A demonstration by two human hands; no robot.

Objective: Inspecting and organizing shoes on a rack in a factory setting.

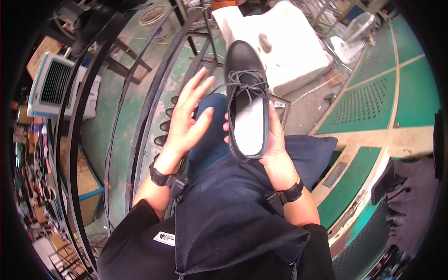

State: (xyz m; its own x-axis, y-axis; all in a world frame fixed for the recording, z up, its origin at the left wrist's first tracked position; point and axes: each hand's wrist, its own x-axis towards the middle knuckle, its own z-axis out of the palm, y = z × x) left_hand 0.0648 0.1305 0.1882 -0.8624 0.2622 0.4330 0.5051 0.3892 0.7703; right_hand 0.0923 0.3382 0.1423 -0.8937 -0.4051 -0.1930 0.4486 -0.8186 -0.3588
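A black lace-up shoe (244, 60) with a pale insole is held up over my lap, toe pointing away from me. Its dark laces (248, 84) are tied in a bow across the front. My right hand (274, 140) wraps round the heel end from below and the right side, with fingertips showing at the left edge. Just left of the shoe, my left hand (189, 114) is raised with its fingers spread and holds nothing. A loose lace end reaches toward the left fingers; I cannot tell whether it touches them.
Beyond the shoe lies a white cloth-covered block (294, 42). Dark metal rails (144, 107) run along my left, with several dark shoes (164, 126) beside them. Green panelled machinery (364, 102) stands to the right, a white fan (350, 42) behind, and an air cooler (60, 86) far left.
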